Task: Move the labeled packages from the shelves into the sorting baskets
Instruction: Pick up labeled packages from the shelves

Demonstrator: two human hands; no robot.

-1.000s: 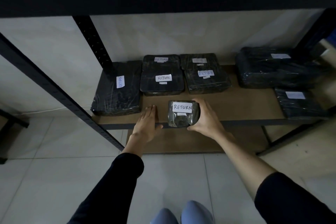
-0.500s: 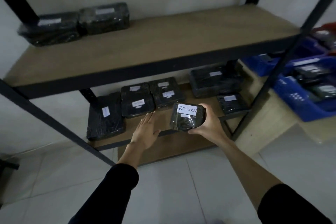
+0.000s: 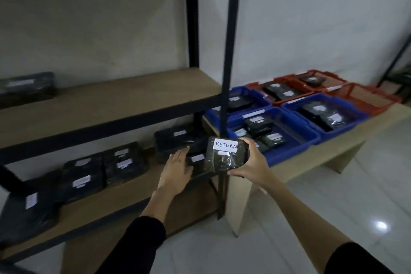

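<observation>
Dim room, glossy tiled floor [image 3: 311,218]. Right hand [image 3: 250,165] gripping a wrapped package [image 3: 224,158] marked RETURN, up in front of the shelf post [image 3: 229,51]. Left hand [image 3: 176,168] flat, fingers straight, over the lower shelf [image 3: 124,193] by more packages [image 3: 124,162]. Further off, blue baskets [image 3: 295,140] then red baskets [image 3: 364,95] on a low table [image 3: 322,155].

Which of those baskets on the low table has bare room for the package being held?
The far-right red basket shows only bare floor. The back red basket holds one package. The nearest blue basket is crowded with several. The right hand holds the RETURN package.
</observation>
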